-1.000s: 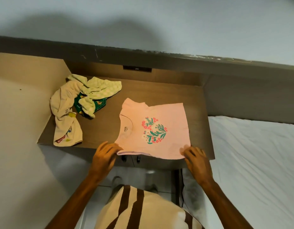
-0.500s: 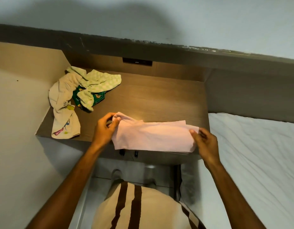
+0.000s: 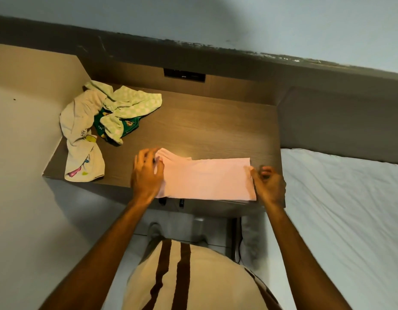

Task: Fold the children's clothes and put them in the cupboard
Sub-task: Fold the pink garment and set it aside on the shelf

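So my left hand (image 3: pixel 146 175) is flat, fingers spread, pressing the folded pale pink cotton t-shirt (image 3: pixel 207 179) at the brown wooden desk's (image 3: pixel 204 130) front edge. Right hand (image 3: pixel 268 184) loosely curled beside its right end, gripping nothing.

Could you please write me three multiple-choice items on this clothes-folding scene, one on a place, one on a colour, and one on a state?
1. Where does the heap of unfolded clothes lie on the wooden desk?
A. far left
B. far right
C. near middle

2. What colour is the T-shirt between the hands?
A. green
B. pink
C. blue

3. How does that T-shirt lie?
A. crumpled
B. hanging off the desk
C. folded flat

Answers:
1. A, the heap sits by the left side panel.
2. B, its cloth is pale pink.
3. C, it is a flat band, with the left hand on one end and the right hand at the other.
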